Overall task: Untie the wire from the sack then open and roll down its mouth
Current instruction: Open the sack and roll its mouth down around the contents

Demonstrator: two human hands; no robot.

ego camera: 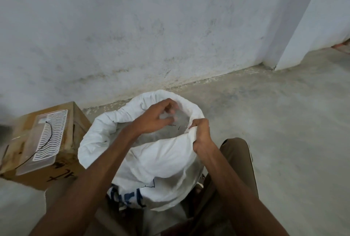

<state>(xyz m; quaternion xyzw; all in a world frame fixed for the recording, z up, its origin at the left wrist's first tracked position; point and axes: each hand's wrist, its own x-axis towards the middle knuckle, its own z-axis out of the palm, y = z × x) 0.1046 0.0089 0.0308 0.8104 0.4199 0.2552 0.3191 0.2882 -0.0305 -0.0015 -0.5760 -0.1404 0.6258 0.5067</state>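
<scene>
Head view — concrete floor meets stained wall — sack between.

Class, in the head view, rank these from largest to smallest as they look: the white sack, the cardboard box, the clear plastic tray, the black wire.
1. white sack
2. cardboard box, partly cut off by the frame
3. clear plastic tray on the box
4. black wire, thinnest by far

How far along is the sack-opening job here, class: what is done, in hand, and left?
Done: the white sack is open, no tie around its mouth, and its far rim is rolled. In hand: the right hand grips the near-right rim; the left hand reaches over the mouth. Left: rolling the near side.
</scene>
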